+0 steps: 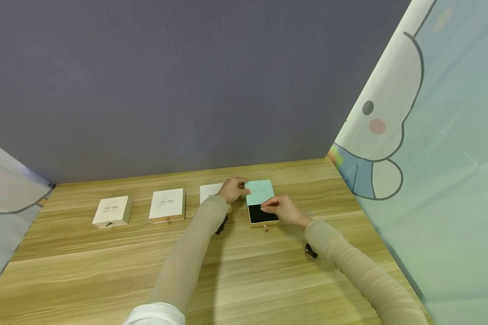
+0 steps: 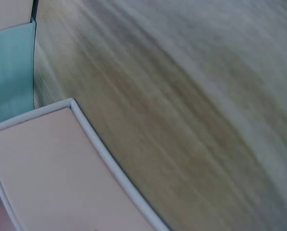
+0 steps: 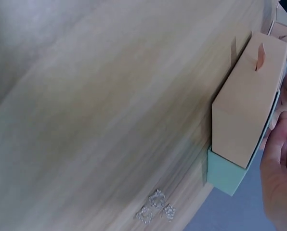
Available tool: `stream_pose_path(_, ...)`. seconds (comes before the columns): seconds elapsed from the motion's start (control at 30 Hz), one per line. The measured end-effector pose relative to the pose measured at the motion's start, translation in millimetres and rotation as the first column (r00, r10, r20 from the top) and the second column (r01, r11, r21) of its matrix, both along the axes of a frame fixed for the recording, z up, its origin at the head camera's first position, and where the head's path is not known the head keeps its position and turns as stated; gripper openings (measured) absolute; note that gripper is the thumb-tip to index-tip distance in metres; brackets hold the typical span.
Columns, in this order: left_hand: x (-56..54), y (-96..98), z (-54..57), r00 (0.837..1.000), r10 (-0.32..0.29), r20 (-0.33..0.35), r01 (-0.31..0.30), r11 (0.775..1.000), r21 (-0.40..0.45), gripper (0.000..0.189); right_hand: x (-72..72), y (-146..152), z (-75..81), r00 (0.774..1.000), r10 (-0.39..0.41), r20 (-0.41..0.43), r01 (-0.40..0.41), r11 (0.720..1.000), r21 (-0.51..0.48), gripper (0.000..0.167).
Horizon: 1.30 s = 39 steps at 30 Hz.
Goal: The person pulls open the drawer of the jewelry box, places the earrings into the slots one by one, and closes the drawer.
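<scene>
Our right hand pinches a tiny shiny piece in its fingers over the open drawer of the mint box, our left hand sits, fingers apart, at its side, and we should probably steady the box and lower the piece gently.

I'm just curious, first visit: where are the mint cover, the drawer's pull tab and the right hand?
Mint cover (image 1: pixel 260 192): head view, middle of its top.
Pull tab (image 3: pixel 261 57): right wrist view, its middle.
Right hand (image 1: pixel 285 210): head view, its middle.
</scene>
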<state>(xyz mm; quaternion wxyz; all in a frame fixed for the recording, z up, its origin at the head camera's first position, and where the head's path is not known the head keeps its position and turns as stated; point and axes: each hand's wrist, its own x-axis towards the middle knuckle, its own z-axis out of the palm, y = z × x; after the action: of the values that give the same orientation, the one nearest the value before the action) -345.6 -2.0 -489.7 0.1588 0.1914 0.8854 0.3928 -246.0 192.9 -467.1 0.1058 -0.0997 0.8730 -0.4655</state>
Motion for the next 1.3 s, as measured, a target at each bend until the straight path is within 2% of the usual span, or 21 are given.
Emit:
stream_pose_path(0.2,-1.1,0.2,-1.0,1.000,0.001,-0.007,-0.001,1.000,-0.002,0.055,1.0,-5.2,-3.1,1.000,-0.019,0.024,0.016,0.996,0.090,0.010)
stream_pose_path(0.3,-0.6,-0.1,0.7,1.000,0.003,-0.005,-0.003,1.000,0.000,0.054,1.0,-7.1,-2.4,1.000,0.001,0.006,-0.001,0.995,0.098,0.009)
stream_pose_path(0.7,4.6,-1.6,6.4,1.000,0.010,-0.006,-0.010,1.000,0.003,0.053,-2.0,-14.7,1.0,0.998,0.032,0.047,-0.040,0.984,0.173,0.009)
stream_pose_path(1.0,3.1,-1.8,4.8,1.000,0.009,0.004,-0.009,1.000,0.017,0.053,-4.4,-19.1,-1.1,0.995,0.013,0.101,-0.030,0.984,0.173,0.008)
stream_pose_path(1.3,-0.2,-0.1,1.9,1.000,0.002,0.005,-0.002,1.000,-0.013,0.054,-5.8,-17.9,1.3,0.992,0.021,0.126,-0.045,0.980,0.194,0.008)
